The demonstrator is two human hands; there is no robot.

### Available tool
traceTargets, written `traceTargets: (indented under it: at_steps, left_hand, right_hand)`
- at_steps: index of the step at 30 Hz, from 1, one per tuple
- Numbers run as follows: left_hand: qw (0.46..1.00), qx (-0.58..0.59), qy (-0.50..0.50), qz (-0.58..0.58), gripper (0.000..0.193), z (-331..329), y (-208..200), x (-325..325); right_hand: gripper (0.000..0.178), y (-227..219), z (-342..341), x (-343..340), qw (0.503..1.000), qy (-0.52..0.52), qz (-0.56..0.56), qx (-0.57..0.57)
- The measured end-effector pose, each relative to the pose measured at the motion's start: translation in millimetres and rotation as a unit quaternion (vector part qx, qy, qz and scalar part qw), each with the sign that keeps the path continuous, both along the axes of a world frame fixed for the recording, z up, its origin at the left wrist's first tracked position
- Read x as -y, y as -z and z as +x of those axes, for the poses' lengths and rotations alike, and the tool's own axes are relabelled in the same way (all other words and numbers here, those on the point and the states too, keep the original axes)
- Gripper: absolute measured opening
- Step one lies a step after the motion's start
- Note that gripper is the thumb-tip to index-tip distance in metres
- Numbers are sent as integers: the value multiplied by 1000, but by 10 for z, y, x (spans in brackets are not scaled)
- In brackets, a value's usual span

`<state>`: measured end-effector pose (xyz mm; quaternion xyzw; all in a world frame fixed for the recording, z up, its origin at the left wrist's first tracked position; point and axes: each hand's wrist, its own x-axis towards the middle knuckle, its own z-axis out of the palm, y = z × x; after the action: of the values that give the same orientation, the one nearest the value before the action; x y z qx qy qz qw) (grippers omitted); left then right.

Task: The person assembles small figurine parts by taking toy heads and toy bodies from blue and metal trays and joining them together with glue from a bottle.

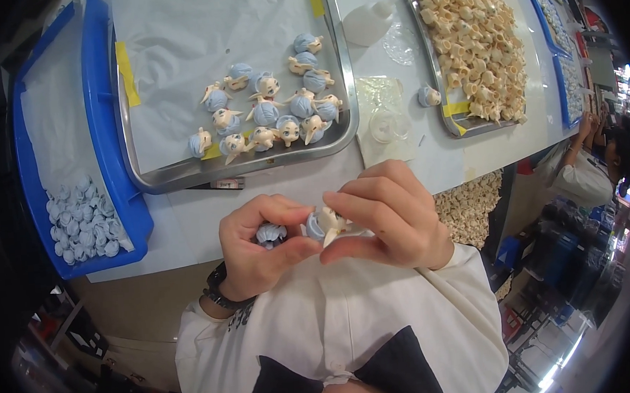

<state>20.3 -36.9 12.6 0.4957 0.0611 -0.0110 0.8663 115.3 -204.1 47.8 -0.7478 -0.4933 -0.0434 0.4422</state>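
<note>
Just in front of my chest, both hands meet at a small doll head [330,221] with a pale face, a pointed ear and light blue hair. My right hand [397,216] grips it by the face side, fingers curled over it. Thumb and index finger of my left hand [248,237] pinch its blue hair side. A second light blue hair piece [271,234] sits tucked in the curled fingers of that same hand. Part of the doll head is hidden behind my fingers.
A metal tray [247,170] lined with white sheet holds several finished-looking doll heads [265,114]. To the left, a blue bin [138,223] holds hair pieces [83,220]. Far right, another tray [464,129] is heaped with face pieces [476,39]. A white bottle [369,23] stands between trays.
</note>
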Motion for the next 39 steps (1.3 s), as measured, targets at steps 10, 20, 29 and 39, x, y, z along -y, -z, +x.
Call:
traceTargets:
  at_steps: [10,20,29,39]
  left_hand:
    - [997,-69,-32,-30,21,-9,10,-25]
    - [989,-129,5,-71,22,9,20,-49]
    - [989,-75,32,124,20,-66,-30,-237]
    - [869,-239,-97,-423,33,70,-334,-414]
  right_hand:
    - [34,16,-25,-106,989,51,-75,117]
    - [30,115,-27,-133,986,41,-92,131]
    - [30,169,21,-205,998,-16,-43,33]
    - [29,109,575,-573,922,181,-287,187]
